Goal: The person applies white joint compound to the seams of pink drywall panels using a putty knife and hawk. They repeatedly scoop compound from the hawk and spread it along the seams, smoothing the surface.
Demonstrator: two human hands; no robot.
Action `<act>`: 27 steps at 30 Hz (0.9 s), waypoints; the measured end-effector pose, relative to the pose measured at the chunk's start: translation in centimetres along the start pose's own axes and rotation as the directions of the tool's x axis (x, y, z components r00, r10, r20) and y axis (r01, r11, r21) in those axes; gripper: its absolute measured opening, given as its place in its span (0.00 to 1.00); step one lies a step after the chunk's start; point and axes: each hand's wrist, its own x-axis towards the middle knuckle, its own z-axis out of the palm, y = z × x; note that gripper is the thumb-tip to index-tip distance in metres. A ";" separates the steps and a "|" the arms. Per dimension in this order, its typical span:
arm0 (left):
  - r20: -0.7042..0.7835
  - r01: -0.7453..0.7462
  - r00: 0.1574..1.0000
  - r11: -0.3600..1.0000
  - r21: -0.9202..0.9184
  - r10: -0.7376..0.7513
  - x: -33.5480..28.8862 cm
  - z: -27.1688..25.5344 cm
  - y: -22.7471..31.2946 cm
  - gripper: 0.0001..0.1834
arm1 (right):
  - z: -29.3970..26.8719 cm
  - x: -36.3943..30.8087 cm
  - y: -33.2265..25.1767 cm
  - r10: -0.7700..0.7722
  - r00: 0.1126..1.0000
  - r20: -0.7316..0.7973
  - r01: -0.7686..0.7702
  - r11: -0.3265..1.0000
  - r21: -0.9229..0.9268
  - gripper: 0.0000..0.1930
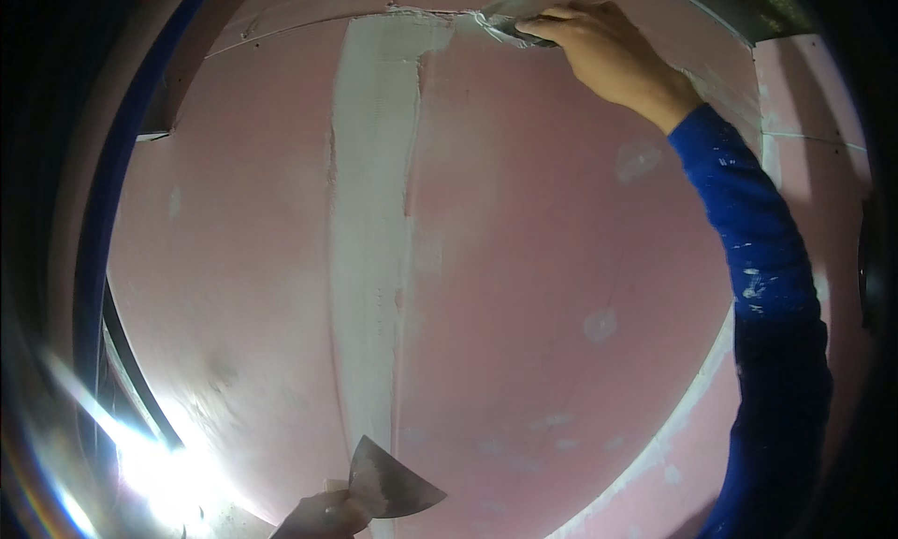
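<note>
My right hand (599, 48) is raised to the top of the pink drywall (543, 221), closed round a putty knife (514, 29). Its blade lies against the horizontal seam, with wet grey joint compound (486, 24) about its edge; the handle is hidden by my fingers. Low in the view my left hand (327, 516) grips a second putty knife (388, 483), its wide triangular metal blade pointing up, apart from the wall. A broad vertical band of pale compound (374, 165) runs down the board between the hands.
Small dabs of filler (601, 326) dot the board. A bright lamp (168, 483) glares at the lower left. Along the left side runs a blue curved edge (108, 202). At the right, another pink panel (809, 99) meets the wall at a corner.
</note>
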 end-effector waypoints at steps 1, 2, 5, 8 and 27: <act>-0.004 -0.011 1.000 0.997 -0.083 0.010 0.0 -0.1 -0.4 0.28 | -0.8 -0.5 0.8 0.001 0.998 0.068 -0.003 0.999 0.034 0.28; -0.007 -0.022 1.000 0.986 -0.165 0.021 0.0 -0.2 -0.7 0.28 | -1.2 -0.8 1.4 -0.034 0.999 0.026 0.034 0.999 -0.020 0.29; -0.034 -0.022 0.999 0.998 -0.060 0.020 0.4 -0.3 -1.5 0.28 | -2.1 -0.8 3.1 -0.194 0.975 -0.111 0.183 0.978 -0.104 0.29; 0.005 -0.001 1.000 0.999 0.039 0.001 1.7 0.1 -1.6 0.27 | -1.3 -1.1 4.0 -0.318 0.922 -0.223 0.316 0.948 -0.046 0.24; 0.094 -0.138 0.983 0.972 -0.189 0.158 4.0 3.0 -4.7 0.24 | -2.5 0.7 3.2 -0.163 0.973 -0.164 0.174 0.983 0.057 0.21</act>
